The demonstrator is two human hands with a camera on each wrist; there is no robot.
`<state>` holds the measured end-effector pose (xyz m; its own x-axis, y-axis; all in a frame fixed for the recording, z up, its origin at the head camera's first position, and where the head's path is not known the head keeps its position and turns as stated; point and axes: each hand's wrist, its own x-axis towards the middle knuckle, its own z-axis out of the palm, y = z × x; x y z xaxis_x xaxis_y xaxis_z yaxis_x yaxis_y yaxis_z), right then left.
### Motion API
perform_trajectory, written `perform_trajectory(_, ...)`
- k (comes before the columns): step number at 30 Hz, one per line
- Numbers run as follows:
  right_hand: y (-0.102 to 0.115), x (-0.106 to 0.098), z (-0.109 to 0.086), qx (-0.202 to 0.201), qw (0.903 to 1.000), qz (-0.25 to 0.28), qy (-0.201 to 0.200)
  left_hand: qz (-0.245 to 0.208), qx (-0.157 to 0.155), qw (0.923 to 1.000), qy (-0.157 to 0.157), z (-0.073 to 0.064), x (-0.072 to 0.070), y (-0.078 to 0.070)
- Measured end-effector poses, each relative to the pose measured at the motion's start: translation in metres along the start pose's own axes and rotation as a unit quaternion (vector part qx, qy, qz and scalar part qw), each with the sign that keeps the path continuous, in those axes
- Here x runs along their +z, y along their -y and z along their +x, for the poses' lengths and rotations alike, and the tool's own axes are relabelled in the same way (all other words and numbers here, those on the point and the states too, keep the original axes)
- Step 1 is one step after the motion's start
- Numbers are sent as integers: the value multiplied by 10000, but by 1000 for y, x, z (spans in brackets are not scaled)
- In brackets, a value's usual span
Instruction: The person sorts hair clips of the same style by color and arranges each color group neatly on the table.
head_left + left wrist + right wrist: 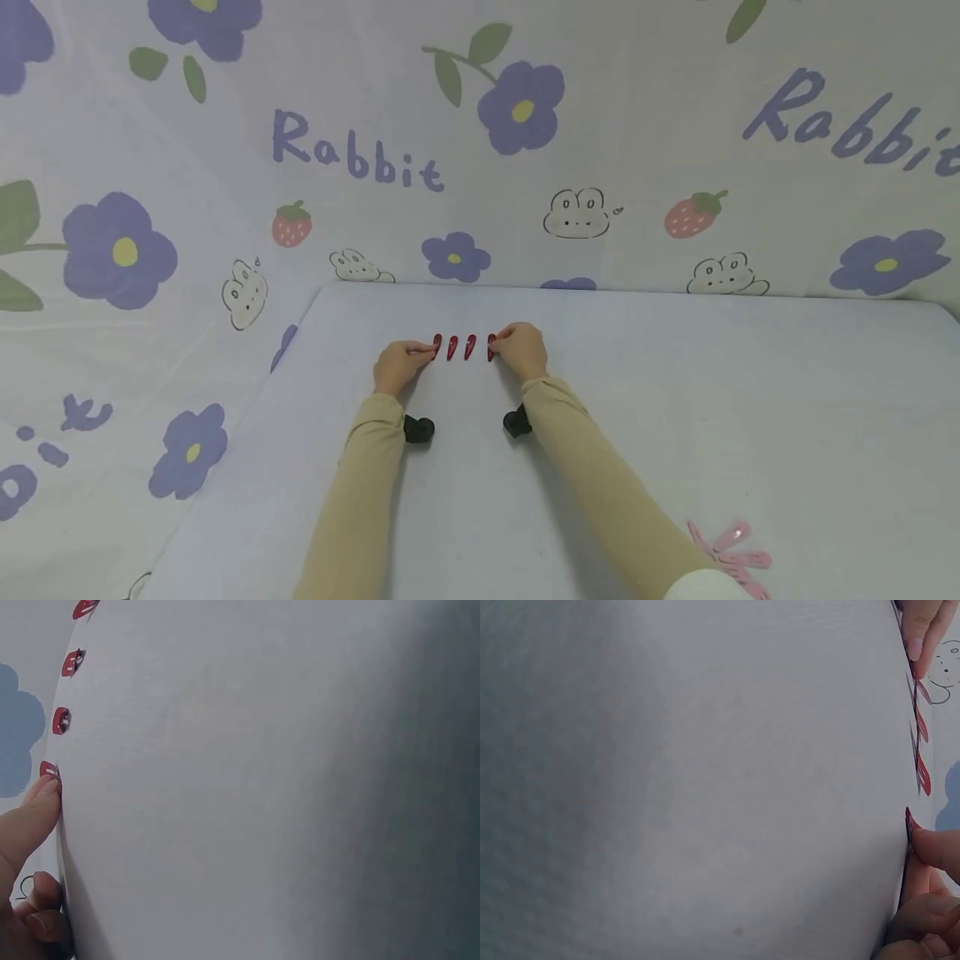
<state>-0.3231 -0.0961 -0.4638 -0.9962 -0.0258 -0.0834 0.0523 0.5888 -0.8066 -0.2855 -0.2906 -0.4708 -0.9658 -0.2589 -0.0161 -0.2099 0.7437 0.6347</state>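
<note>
Several red snap hair clips stand side by side in a row toward the back of the white table. My left hand [401, 365] pinches the leftmost red hair clip [437, 342] between thumb and fingers. At the other end, the rightmost red hair clip [491, 348] is pinched by my right hand [523, 350]. Two more clips, a red one [452, 347] and another red one [470, 347], lie between the hands, untouched. The gap before the rightmost clip is wider than the others. In the left wrist view, the thumb [34, 817] covers the lower end of its clip.
A loose cluster of pink snap hair clips [738, 557] lies on the white tabletop [750, 417] at the front right, beside the right forearm. A patterned cloth [630, 100] hangs behind the table's back edge. Black wrist cameras, one being the left camera [420, 430], sit on both wrists.
</note>
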Motion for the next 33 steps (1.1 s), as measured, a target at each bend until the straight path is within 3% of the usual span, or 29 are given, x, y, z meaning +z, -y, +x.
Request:
perform_trajectory(6,-1,2,1,-286,9987,-416,-90,-15,34,10000,-73,-1,2,0)
perform_trajectory(15,-1,6,2,-702,9902,-1182,235,-42,-108,9999,-30,-1,2,4)
perform_trajectory(25,-3,1,2,-766,9904,-1130,214,-14,-41,10000,-51,-4,2,-3)
perform_trajectory(33,-6,2,6,-750,9949,-624,242,-17,-2,10000,-81,-2,0,-1)
